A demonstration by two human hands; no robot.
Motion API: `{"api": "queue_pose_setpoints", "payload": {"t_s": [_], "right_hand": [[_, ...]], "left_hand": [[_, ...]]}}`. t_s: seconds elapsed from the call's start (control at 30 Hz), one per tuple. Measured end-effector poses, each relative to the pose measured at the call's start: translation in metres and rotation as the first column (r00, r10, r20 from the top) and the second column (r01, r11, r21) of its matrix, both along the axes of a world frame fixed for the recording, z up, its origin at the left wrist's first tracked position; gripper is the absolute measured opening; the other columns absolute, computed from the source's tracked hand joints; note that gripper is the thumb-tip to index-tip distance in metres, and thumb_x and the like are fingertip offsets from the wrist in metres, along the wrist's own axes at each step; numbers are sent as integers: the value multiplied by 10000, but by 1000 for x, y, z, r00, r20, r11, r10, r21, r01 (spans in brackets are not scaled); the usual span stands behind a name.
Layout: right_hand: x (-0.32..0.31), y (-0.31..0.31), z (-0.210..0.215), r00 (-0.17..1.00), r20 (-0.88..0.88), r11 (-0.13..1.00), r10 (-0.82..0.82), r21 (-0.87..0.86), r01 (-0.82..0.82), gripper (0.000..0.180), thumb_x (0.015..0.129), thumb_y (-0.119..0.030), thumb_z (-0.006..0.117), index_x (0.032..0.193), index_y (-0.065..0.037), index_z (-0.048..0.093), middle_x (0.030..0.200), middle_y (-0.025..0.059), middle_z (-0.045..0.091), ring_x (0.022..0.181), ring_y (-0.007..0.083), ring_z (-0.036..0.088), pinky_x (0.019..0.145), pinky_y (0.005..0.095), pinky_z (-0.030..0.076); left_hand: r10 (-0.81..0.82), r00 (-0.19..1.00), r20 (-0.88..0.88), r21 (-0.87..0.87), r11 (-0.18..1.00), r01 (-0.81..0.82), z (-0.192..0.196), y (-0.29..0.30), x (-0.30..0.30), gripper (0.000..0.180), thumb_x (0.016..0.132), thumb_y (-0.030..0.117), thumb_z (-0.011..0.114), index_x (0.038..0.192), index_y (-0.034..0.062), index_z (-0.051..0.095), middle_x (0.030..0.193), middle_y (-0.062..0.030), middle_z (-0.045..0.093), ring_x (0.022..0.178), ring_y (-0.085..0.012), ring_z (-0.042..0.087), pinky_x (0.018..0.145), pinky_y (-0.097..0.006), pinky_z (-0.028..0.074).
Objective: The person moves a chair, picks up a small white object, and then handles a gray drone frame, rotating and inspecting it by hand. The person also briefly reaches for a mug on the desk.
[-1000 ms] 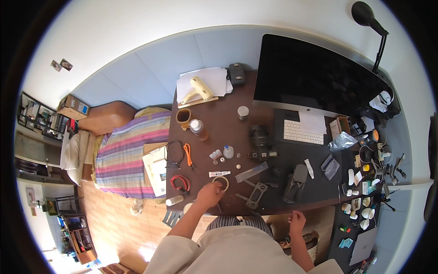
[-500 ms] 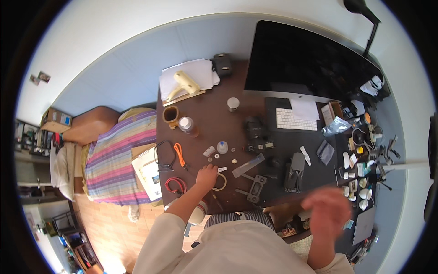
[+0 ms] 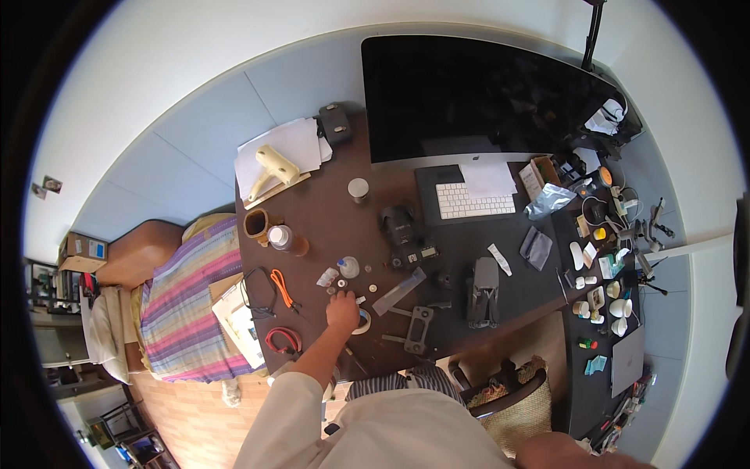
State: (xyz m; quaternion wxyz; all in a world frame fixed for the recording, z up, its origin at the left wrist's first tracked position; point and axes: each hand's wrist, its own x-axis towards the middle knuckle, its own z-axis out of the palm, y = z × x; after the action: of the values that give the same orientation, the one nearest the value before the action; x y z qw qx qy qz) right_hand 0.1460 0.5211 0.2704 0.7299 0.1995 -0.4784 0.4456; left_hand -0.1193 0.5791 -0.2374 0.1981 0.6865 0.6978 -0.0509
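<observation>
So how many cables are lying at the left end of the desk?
3: a black cable coiled at the desk's left edge, an orange one just right of it, and a red coil nearer the person. Clutter may hide more.

Roll of tape (image 3: 362, 321): small pale ring, lying flat on the dark brown desk (image 3: 328, 211) near its front edge. Left hand (image 3: 342, 311) rests on its left rim, partly covering it. A flat grey ruler-like strip (image 3: 399, 291) lies just to its right.
</observation>
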Motion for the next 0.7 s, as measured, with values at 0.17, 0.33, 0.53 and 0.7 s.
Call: {"api": "queue_pose_setpoints", "payload": {"t_s": [0.17, 0.33, 0.53, 0.7], "right_hand": [[87, 52, -113, 581, 659, 543, -477, -299, 785, 166, 965, -85, 655, 1104, -12, 710, 1052, 80, 716, 983, 173, 678, 926, 316, 514], [218, 112, -324, -13, 999, 44, 37, 11, 999, 184, 956, -99, 708, 1107, 3, 685, 994, 101, 717, 860, 197, 696, 807, 297, 545], [283, 115, -489, -383, 892, 246, 239, 326, 913, 336, 899, -99, 734, 1216, -38, 642, 1127, 176, 683, 1016, 349, 690, 862, 427, 560], [266, 133, -527, -476, 819, 279, 322, 399, 874, 385, 902, -147, 737, 1260, -63, 625, 1253, 176, 618, 1150, 406, 607, 967, 508, 512]], "left_hand": [[-27, 999, 28, 18, 999, 26, -2, -3, -8, 281, 891, 253, 731, 1092, 92, 620, 1096, -133, 643, 1111, -370, 614, 911, -498, 537], [-162, 985, -65, 127, 977, 169, -3, -10, -5, 199, 956, 229, 642, 1112, 107, 621, 1086, -93, 641, 1081, -298, 614, 933, -459, 475], [-220, 966, 138, 315, 934, 168, 68, -17, 35, 221, 980, 193, 627, 1178, 95, 616, 1049, -130, 653, 950, -352, 640, 844, -480, 498], [29, 830, 557, 121, 986, -116, 129, -48, 93, 239, 1024, 179, 616, 1226, 53, 592, 1026, -191, 685, 849, -378, 696, 695, -496, 545]]}}
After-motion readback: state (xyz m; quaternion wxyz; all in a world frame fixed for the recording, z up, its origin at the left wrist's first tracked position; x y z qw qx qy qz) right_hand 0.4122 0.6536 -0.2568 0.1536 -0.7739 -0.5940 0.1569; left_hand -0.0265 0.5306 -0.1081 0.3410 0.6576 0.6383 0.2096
